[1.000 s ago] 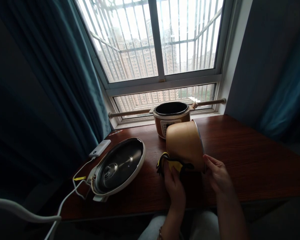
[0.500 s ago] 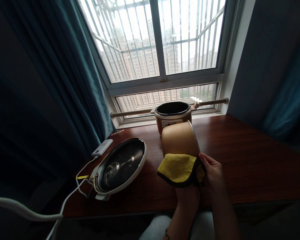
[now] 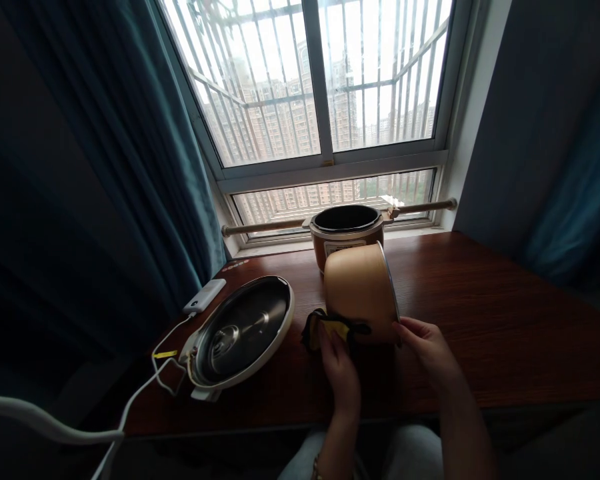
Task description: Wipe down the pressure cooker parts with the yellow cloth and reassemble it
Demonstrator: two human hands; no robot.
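A gold-coloured inner pot (image 3: 360, 283) is tipped on its side over the dark wooden table, its rim facing right. My right hand (image 3: 427, 343) pinches the lower part of that rim between thumb and fingers. At the pot's lower left, my left hand (image 3: 339, 370) is closed on a yellow cloth (image 3: 336, 328) with black edging, which is bunched against the pot's outer wall. Behind the pot stands a brown rice cooker body (image 3: 320, 243), open at the top with a dark inside. The pot hides part of its front.
A round lid (image 3: 286, 320) with a dark shiny inner face lies on the table (image 3: 490, 313) to the left. Beside it are a white power bank (image 3: 205, 295) and white cables (image 3: 145, 393). A barred window (image 3: 325, 160) rises behind, with a blue curtain (image 3: 145, 133) at the left.
My left hand has moved left with the cloth, from under the pot to its lower left side, and the cloth is now more bunched. My right hand has slid slightly lower along with the rim.
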